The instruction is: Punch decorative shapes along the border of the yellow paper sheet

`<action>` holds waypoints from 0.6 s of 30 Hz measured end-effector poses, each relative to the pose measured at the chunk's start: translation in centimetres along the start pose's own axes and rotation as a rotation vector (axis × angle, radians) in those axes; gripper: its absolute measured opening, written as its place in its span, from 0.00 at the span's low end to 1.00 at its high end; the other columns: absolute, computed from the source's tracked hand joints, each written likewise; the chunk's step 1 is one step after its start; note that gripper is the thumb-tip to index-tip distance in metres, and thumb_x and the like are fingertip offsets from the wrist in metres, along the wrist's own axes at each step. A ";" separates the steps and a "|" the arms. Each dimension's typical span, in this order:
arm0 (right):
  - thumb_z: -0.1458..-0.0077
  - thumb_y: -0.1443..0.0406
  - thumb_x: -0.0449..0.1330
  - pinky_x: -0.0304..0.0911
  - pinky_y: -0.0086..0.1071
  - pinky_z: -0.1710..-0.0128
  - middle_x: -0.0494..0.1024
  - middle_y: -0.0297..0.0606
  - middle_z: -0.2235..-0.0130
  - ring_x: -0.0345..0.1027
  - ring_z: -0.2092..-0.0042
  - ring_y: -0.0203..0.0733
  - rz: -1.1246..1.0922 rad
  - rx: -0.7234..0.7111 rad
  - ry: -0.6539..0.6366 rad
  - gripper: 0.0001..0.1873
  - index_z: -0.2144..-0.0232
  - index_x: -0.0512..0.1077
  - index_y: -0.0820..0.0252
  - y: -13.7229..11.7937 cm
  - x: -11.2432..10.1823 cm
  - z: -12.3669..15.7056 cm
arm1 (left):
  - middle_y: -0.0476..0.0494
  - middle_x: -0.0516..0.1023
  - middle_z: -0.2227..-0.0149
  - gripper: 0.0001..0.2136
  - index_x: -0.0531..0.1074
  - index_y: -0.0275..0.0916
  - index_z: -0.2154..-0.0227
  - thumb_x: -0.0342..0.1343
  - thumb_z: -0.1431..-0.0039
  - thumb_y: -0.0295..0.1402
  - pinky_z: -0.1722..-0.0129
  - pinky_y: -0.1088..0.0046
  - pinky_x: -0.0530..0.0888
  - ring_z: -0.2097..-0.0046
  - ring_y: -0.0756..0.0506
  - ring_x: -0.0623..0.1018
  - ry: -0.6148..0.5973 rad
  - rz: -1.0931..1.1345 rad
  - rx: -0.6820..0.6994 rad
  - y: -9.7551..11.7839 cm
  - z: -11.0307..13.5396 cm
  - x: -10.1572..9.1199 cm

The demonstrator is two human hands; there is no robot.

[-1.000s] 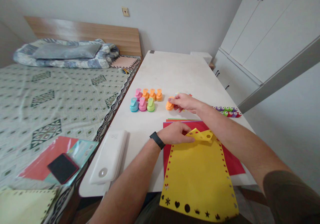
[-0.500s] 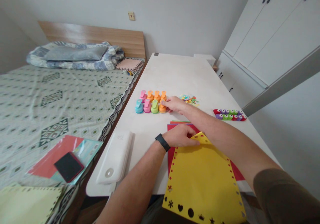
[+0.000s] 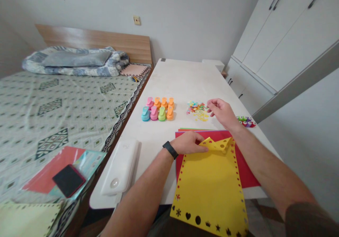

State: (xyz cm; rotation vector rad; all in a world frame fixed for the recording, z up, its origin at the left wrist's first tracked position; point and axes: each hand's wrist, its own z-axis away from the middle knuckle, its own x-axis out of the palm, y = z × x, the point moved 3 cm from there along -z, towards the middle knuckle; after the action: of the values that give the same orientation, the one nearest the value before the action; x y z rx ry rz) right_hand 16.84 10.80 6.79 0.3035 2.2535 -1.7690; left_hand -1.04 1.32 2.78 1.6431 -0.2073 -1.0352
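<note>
Left hand: the left hand (image 3: 188,142) lies palm down at the far edge of the yellow paper sheet (image 3: 209,194), fingers together and pointing right, with a black wristband (image 3: 170,150) on the wrist.
Left hand's grip: the fingers reach the bent-up flap (image 3: 218,144) of the sheet; whether they pinch it, I cannot tell.
Right hand: the right hand (image 3: 222,113) is raised above the desk (image 3: 185,78), open and wide, with fingers loosely curled and pointing up and left.
Right arm: it stretches out from the lower right corner, with a dark sleeve (image 3: 304,221) at the top of the arm.
Nearest to the right hand: a small heap of colourful paper cut-outs (image 3: 196,109) lies just left of the fingers, and a row of small craft punches (image 3: 246,121) lies to the right.
Yellow sheet: it lies over red paper (image 3: 247,175) and hangs past the near edge of the desk, with small shapes punched along its borders.
Under the sheets: a thin green edge of paper (image 3: 196,129) shows beyond the red.
Centre of the desk: eight larger craft punches (image 3: 159,109) stand in two rows, in pink, orange, blue and green.
Left of the hands: a white oblong device (image 3: 120,168) lies on the desk.
Bed: on the bed (image 3: 53,106) lie red paper (image 3: 50,170), a black rectangular pad (image 3: 69,180) and a pale green punched sheet (image 3: 26,219).
</note>
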 end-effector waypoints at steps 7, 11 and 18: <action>0.39 0.45 0.59 0.69 0.32 0.69 0.80 0.38 0.64 0.73 0.67 0.39 0.049 -0.021 0.345 0.22 0.58 0.74 0.57 5.5 -6.9 6.9 | 0.51 0.72 0.77 0.16 0.79 0.35 0.70 0.62 0.45 0.46 0.75 0.76 0.61 0.74 0.51 0.68 -0.020 0.124 -0.091 -0.2 0.0 0.4; 0.38 0.45 0.57 0.68 0.31 0.69 0.80 0.38 0.65 0.73 0.68 0.39 0.037 -0.020 0.470 0.22 0.59 0.74 0.57 6.6 -8.0 8.2 | 0.44 0.83 0.63 0.20 0.81 0.37 0.57 0.62 0.45 0.48 0.70 0.76 0.70 0.65 0.45 0.79 -0.044 0.288 -0.150 0.2 0.0 0.7; 0.35 0.46 0.53 0.66 0.31 0.69 0.78 0.36 0.64 0.72 0.68 0.37 0.043 -0.068 0.616 0.22 0.57 0.72 0.56 6.7 -9.7 8.1 | 0.41 0.85 0.58 0.21 0.81 0.38 0.56 0.63 0.44 0.48 0.66 0.72 0.76 0.62 0.42 0.82 0.031 0.386 -0.191 0.0 -0.5 1.0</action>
State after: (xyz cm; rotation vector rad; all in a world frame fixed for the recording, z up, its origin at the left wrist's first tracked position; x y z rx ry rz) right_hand 28.70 4.48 1.99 0.9908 2.6636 -1.7385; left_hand -0.09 1.00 2.23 1.3774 -0.3768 -0.7117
